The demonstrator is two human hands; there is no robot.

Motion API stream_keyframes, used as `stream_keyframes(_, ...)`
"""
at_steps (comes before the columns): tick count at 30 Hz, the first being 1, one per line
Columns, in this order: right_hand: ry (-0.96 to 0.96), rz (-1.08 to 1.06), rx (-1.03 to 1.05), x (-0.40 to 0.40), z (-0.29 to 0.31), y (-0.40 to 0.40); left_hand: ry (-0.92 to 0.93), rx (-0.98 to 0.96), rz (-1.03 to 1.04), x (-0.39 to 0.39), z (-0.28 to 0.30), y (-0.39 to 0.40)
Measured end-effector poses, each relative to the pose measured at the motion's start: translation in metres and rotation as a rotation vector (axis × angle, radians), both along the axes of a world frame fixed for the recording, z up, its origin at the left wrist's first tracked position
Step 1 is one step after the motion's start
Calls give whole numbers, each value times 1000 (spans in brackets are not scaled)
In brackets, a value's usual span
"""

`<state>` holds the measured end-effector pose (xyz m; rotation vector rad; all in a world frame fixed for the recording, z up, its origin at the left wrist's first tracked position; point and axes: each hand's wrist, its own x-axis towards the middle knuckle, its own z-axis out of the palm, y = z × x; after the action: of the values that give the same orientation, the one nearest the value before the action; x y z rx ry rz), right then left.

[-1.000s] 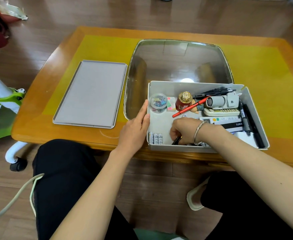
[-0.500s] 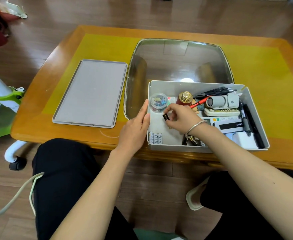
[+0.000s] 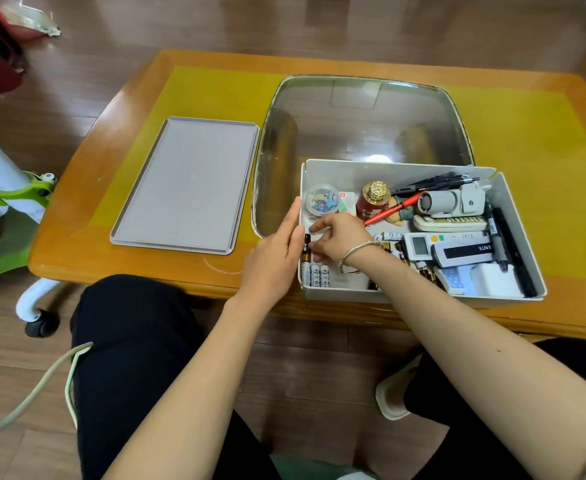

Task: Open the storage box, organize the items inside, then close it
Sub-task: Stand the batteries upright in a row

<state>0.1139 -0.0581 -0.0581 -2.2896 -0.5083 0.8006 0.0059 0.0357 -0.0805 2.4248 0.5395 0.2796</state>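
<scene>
The right hand [image 3: 336, 237] pinched a small, stiff, light battery [image 3: 307, 247] by its middle, while the flat, open left hand [image 3: 277, 251] beside it steadied the storage box [image 3: 423, 299].

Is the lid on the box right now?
No, the lid lies flat on the table, left of the open box.

Pretty bright, even daylight-ish lighting, with soft shadows only. The glossy orange wooden table [image 3: 319, 64] picks up sheen along its rim, and the glass panel set in its top [image 3: 361, 126] has a small white glare spot. Wide-angle lens bends the edges a lot, and the fine stuff looks slightly soft.
</scene>
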Motion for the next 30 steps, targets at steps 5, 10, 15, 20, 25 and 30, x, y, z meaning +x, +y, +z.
stream_keyframes(5,-15,15,0,-1,0,1,6,-4,0,0,2,-1)
stream_keyframes(10,-76,70,-17,0,-1,-3,18,-20,-6,0,3,-1)
stream_keyframes(15,-255,74,-123,10,2,-15,25,-37,-20,0,3,1)
stream_keyframes(20,-25,222,-350,5,7,-23,25,-39,-23,0,4,-1)
stream_keyframes(25,88,285,-331,2,8,-22,21,-38,-12,-1,6,0)
stream_keyframes(30,118,274,-294,6,15,-34,16,-52,-17,-1,6,-2)
